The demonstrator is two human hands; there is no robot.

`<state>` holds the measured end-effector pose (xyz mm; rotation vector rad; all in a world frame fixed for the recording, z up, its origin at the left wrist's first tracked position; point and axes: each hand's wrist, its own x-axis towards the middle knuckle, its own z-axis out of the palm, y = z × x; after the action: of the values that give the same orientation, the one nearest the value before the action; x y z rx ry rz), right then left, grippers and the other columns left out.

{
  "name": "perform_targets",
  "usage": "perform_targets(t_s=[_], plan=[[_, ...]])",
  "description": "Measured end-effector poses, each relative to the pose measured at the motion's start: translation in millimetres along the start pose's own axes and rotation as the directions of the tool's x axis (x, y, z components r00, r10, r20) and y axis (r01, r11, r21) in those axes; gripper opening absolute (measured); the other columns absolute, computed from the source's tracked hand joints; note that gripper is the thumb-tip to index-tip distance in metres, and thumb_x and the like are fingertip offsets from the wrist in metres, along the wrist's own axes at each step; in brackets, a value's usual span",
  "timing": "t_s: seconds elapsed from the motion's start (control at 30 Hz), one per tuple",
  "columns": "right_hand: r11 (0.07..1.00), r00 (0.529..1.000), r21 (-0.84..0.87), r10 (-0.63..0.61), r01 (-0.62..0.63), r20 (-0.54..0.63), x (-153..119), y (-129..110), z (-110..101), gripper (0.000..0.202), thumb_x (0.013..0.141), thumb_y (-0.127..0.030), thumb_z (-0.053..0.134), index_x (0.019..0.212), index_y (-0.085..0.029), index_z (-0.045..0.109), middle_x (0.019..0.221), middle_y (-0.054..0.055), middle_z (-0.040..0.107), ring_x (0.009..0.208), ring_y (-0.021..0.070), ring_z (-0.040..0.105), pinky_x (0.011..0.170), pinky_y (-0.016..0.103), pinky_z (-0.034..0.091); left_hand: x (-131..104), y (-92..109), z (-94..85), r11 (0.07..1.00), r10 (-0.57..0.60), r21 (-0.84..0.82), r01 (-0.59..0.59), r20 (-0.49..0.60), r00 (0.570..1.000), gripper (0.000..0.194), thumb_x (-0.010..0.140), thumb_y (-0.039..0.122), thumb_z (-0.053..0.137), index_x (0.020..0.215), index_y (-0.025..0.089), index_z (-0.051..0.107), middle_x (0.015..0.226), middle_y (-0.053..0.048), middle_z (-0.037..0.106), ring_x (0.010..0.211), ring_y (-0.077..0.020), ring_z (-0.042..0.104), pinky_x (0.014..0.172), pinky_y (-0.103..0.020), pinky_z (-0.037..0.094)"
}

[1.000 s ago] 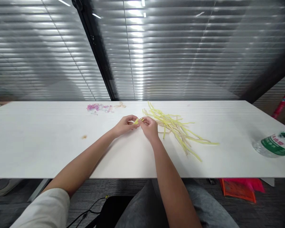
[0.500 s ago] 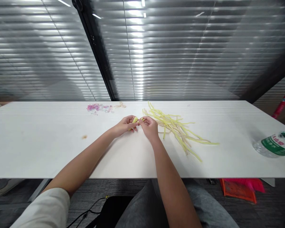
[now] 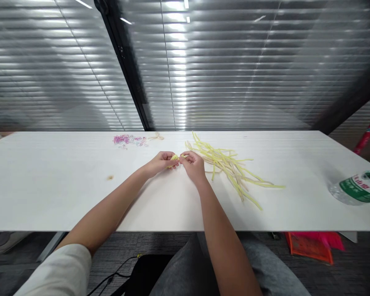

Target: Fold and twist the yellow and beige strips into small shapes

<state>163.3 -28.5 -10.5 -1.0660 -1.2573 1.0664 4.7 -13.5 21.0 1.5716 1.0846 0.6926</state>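
My left hand [image 3: 163,161] is closed on a bent yellow pipe cleaner [image 3: 174,157], held just above the middle of the table. Close against it, my right hand [image 3: 193,164] pinches the same yellow pipe cleaner near its end. Fingers cover much of the piece, so its full shape is hidden. To the right of my right hand lies a loose pile of yellow and beige pipe cleaners [image 3: 228,162], crossing one another.
Small pink and clear rubber bands [image 3: 126,139] lie at the back left, beside a beige twisted piece [image 3: 156,136]. A large water bottle [image 3: 357,187] stands at the right on the white table [image 3: 64,185]. Window blinds [image 3: 218,74] rise behind.
My fingers have closed in more around the yellow pipe cleaner, and less of it shows between them. The pile and the other things stay where they were.
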Motion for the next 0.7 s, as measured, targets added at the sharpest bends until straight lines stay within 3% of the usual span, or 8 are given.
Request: perform_targets(t_s=[0.23,0.53,0.7], plan=[[0.999,1.0,-0.035,-0.026,0.027,0.015,1.4,5.8,0.4,0.014,0.071,-0.032,0.06,0.075,-0.019,0.063,0.058,-0.002,0.061,0.052,0.0125,0.055,0.052,0.022,0.04,-0.9,4.1,-0.5,0.999,-0.006,0.049,0.004,0.036,0.999,0.03,0.07,0.044,0.069,0.068,0.015,0.06,0.062,-0.001,0.058,0.056,-0.0101,0.049,0.054,-0.024,0.035],[0.931,0.981,-0.316,-0.194,0.181,-0.009,-3.3,8.4,-1.1,0.009,0.075,-0.027,0.054,0.071,-0.023,0.06,0.058,-0.003,0.06,0.05,0.011,0.049,0.054,0.023,0.037,0.2,-10.1,2.6,0.959,0.087,0.277,-0.061,-0.082,0.993,0.024,0.075,0.038,0.064,0.071,0.014,0.064,0.065,-0.003,0.063,0.058,-0.0116,0.052,0.054,-0.023,0.036],[0.939,0.982,-0.294,-0.19,0.177,-0.018,-1.6,8.8,-0.4,0.009,0.075,-0.029,0.053,0.072,-0.022,0.059,0.059,-0.004,0.058,0.049,0.0106,0.048,0.052,0.023,0.035,-0.2,-6.6,4.4,0.98,0.062,0.195,-0.042,-0.096,0.993,0.026,0.072,0.039,0.069,0.072,0.013,0.065,0.066,-0.003,0.064,0.059,-0.012,0.054,0.055,-0.023,0.037]])
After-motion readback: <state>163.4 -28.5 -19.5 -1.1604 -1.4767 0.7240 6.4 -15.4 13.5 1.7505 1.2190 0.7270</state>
